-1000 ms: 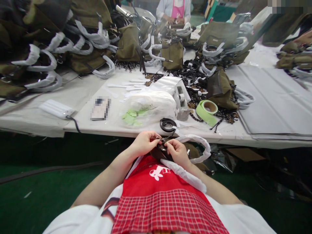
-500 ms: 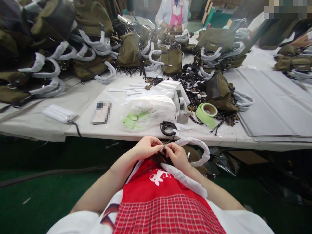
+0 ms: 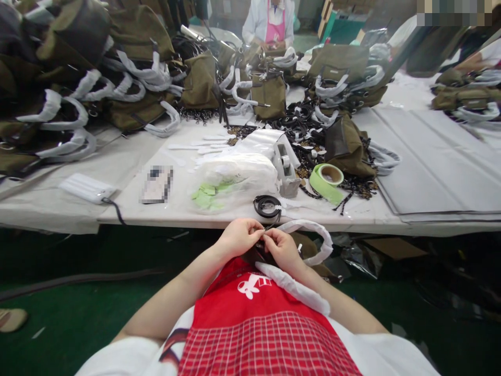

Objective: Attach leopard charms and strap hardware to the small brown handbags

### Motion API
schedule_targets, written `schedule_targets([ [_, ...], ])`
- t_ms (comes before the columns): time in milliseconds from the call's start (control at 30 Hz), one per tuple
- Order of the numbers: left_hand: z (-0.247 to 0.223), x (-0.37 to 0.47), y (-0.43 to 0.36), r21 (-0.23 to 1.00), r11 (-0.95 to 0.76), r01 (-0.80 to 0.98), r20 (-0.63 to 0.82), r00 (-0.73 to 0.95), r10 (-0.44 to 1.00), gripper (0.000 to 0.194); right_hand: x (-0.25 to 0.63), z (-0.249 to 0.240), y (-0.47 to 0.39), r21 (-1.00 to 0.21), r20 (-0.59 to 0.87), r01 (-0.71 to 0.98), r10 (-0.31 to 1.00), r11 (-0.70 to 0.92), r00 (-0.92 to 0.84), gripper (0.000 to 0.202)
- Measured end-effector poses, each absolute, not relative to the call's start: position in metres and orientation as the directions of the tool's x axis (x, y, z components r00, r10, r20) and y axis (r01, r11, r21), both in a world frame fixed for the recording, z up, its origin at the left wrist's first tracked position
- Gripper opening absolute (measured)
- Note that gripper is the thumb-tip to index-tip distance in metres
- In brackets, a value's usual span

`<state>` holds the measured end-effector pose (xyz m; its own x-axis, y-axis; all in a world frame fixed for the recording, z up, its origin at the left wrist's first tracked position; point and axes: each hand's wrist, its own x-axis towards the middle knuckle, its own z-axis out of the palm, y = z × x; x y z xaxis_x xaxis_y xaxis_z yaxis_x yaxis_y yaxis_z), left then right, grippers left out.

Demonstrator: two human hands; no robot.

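My left hand (image 3: 241, 237) and my right hand (image 3: 282, 247) meet over my lap, just below the table's front edge. Both are closed with their fingertips together on a small part too small to make out, by the dark strap. An olive bag (image 3: 309, 248) with white-wrapped handles (image 3: 323, 240) rests on my lap, partly under my right hand. One wrapped handle crosses below my right wrist. From the table edge a coiled black strap (image 3: 267, 207) runs down toward my fingers.
On the white table (image 3: 129, 198) lie a phone (image 3: 157, 184), a white power bank (image 3: 88, 187), a plastic bag with green pieces (image 3: 211, 194) and green tape (image 3: 327, 183). Olive bags (image 3: 199, 81) are piled behind. A person (image 3: 270, 23) is across the table.
The view has shifted slightly, so the table things appear a little further left. A shoe now shows at the lower left. My hands keep nearly the same pinched pose.
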<state>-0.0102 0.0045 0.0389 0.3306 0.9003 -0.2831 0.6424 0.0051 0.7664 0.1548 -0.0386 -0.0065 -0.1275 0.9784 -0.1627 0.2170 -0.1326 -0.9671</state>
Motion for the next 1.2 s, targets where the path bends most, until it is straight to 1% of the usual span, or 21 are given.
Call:
schedule_targets([
  [167,0.029,-0.009,0.006,0.845,0.078,0.53,-0.28,0.314,0.907,0.024,0.155,-0.006,-0.04,-0.97,-0.169,0.195,0.978,-0.142,-0.126,0.019],
  [400,0.02,-0.002,0.008,0.906,0.185,0.382,-0.313,0.306,0.899,0.025,0.155,-0.003,-0.042,-0.97,-0.136,0.221,0.98,-0.102,-0.144,0.018],
  [433,0.021,-0.002,0.008,0.919,0.175,0.354,-0.291,0.305,0.907,0.025,0.156,-0.002,-0.042,-0.971,-0.109,0.225,0.986,-0.079,-0.125,0.016],
  [500,0.027,-0.004,0.01,0.942,0.105,0.318,-0.2,0.281,0.938,0.024,0.159,0.002,-0.044,-0.967,-0.015,0.253,0.999,-0.003,-0.047,0.016],
  [567,0.036,-0.007,0.011,0.95,-0.004,0.313,-0.081,0.258,0.963,0.021,0.162,0.007,-0.046,-0.952,0.085,0.296,0.996,0.074,0.023,0.023],
  [600,0.041,-0.007,0.01,0.949,-0.053,0.312,-0.032,0.26,0.965,0.02,0.164,0.01,-0.046,-0.948,0.108,0.304,0.994,0.095,0.028,0.026],
  [667,0.051,-0.007,0.006,0.947,-0.121,0.298,0.026,0.304,0.952,0.018,0.165,0.017,-0.046,-0.953,0.105,0.282,0.994,0.112,-0.038,0.024],
  [767,0.059,-0.003,-0.001,0.949,-0.169,0.264,0.054,0.393,0.918,0.018,0.165,0.023,-0.046,-0.966,0.101,0.22,0.983,0.133,-0.152,0.014],
  [833,0.059,-0.001,-0.006,0.96,-0.135,0.244,0.021,0.42,0.907,0.019,0.165,0.024,-0.046,-0.974,0.108,0.186,0.985,0.132,-0.133,0.018],
  [933,0.054,0.001,-0.008,0.977,0.016,0.212,-0.123,0.503,0.856,0.027,0.166,0.021,-0.046,-0.991,0.057,0.117,0.997,0.063,-0.051,0.021],
  [1000,0.049,0.0,-0.008,0.971,0.072,0.23,-0.191,0.552,0.811,0.028,0.167,0.019,-0.046,-0.998,0.015,0.053,1.0,0.016,-0.027,0.024],
  [1100,0.043,0.001,-0.007,0.961,0.07,0.268,-0.2,0.498,0.844,0.027,0.168,0.019,-0.044,-0.998,-0.051,-0.045,0.998,-0.053,-0.042,0.028],
  [1200,0.04,0.001,-0.006,0.97,0.145,0.195,-0.218,0.436,0.873,0.032,0.167,0.022,-0.042,-0.98,-0.092,-0.166,0.991,-0.108,-0.1,0.024],
])
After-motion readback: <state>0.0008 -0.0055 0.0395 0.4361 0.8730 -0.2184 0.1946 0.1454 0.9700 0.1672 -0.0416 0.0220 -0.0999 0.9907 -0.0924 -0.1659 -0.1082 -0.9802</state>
